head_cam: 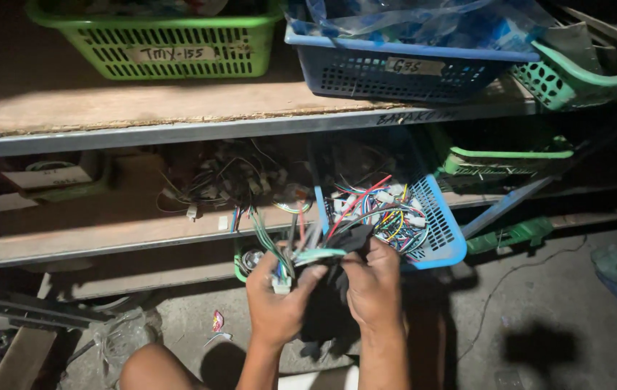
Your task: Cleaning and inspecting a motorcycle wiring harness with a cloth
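- Green basket [157, 50]: upper shelf, far left, paper label on its front.
- Left hand [277, 300]: fingers closed around a wiring harness [301, 253] near its white connector [281, 284].
- Right hand [373, 285]: closed on the harness's black-wrapped part.
- Blue basket [435, 224]: tilted on the lower shelf just behind the hands, full of coloured wires.

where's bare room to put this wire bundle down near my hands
Bare shelf board left of the loose wires, and bare floor right of the blue basket. Crowded: that basket and the shelf behind both hands.
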